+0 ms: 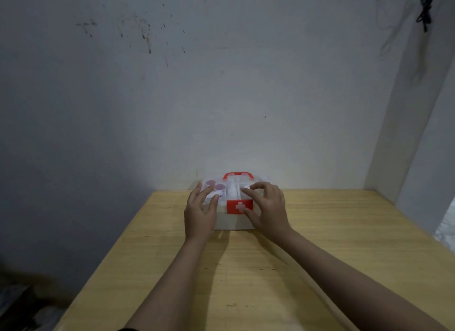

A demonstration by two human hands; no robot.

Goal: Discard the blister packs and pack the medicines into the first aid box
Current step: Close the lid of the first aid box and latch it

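Observation:
A clear plastic first aid box (234, 220) with a red handle (238, 175) and a red latch bearing a white cross (239, 207) stands at the far edge of the wooden table, against the wall. Its lid is down. Through the lid I make out round pink-topped medicine containers (214, 185) on the left side. My left hand (200, 211) rests flat on the left part of the lid, fingers spread. My right hand (266, 208) sits on the right part, fingers curled over the lid and its thumb beside the latch. No blister packs are in sight.
The wooden table (246, 269) stretches toward me and to the right. A stained white wall rises directly behind the box, and a side wall closes the right. Black cables (424, 8) hang at the top right. Dark floor clutter lies at the lower left.

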